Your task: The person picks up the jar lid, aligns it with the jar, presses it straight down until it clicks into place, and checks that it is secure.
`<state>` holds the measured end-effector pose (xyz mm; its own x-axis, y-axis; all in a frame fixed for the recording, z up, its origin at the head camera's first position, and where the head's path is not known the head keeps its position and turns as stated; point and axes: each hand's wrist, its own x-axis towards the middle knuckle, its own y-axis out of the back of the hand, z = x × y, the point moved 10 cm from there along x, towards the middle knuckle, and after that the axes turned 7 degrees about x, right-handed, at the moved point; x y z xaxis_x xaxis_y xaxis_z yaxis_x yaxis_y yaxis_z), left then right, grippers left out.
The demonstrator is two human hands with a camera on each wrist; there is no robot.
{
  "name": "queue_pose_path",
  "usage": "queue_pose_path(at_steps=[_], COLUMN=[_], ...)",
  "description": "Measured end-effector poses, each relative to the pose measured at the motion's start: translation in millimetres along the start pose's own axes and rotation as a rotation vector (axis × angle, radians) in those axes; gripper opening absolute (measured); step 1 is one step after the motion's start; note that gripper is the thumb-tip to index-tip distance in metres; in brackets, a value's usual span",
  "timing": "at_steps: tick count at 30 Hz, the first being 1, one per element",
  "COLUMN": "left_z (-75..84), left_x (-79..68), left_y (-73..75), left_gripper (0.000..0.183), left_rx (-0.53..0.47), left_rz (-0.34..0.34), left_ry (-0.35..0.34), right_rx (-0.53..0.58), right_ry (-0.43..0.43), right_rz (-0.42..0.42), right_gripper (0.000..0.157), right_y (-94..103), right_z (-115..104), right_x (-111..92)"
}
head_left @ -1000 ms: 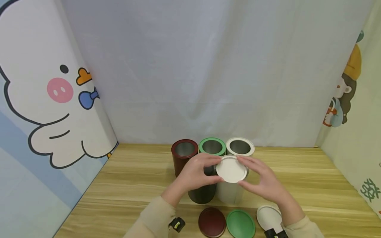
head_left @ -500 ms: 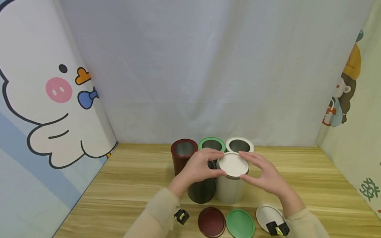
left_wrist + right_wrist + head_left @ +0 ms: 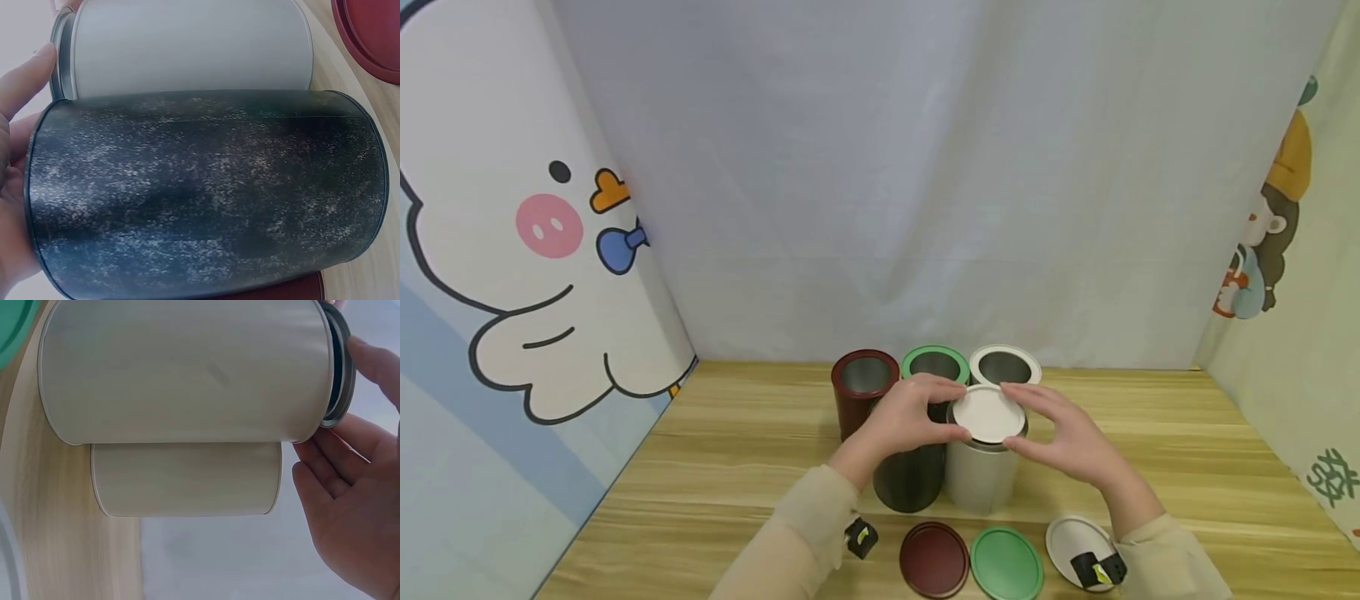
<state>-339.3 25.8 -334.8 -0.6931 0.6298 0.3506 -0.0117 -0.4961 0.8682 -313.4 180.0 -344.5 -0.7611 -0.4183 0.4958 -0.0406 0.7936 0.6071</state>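
Observation:
A round white lid (image 3: 988,414) sits over the mouth of the front white canister (image 3: 981,479). My left hand (image 3: 902,421) holds the lid's left edge with thumb and fingers, and my right hand (image 3: 1063,433) holds the opposite edge the same way. Seen from the right wrist, the lid's grey rim (image 3: 340,375) stands a little out from the canister top, with a dark gap between. In the left wrist view a dark speckled canister (image 3: 206,194) fills the foreground beside the white one. My left thumb (image 3: 34,78) reaches to the lid's rim.
Behind stand a dark red canister (image 3: 847,408), a green-rimmed one (image 3: 953,354) and a white-rimmed one (image 3: 981,360), all with dark openings visible. Along the front of the wooden table lie a dark red lid (image 3: 934,560), a green lid (image 3: 1006,563) and a white lid (image 3: 1067,542).
Both hands have brought the lid down from a tilted position in front of the white canister to its mouth. Over the last half second it has shifted only slightly.

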Motion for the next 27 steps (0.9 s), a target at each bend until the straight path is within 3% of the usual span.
queue_pose_path(at_steps=[14, 27], left_z=[-5.3, -6.6], left_x=[3.4, 6.1], left_y=[-10.4, -12.6], left_gripper=[0.054, 0.052], left_rx=[0.016, 0.022], left_rz=[-0.054, -0.063], left_ry=[-0.014, -0.036], right_rx=[-0.011, -0.018], right_ry=[-0.041, -0.044], right_rz=[-0.043, -0.064], right_gripper=[0.062, 0.06], right_y=[-5.6, -7.2], right_z=[6.9, 7.2], right_x=[-0.3, 0.6])
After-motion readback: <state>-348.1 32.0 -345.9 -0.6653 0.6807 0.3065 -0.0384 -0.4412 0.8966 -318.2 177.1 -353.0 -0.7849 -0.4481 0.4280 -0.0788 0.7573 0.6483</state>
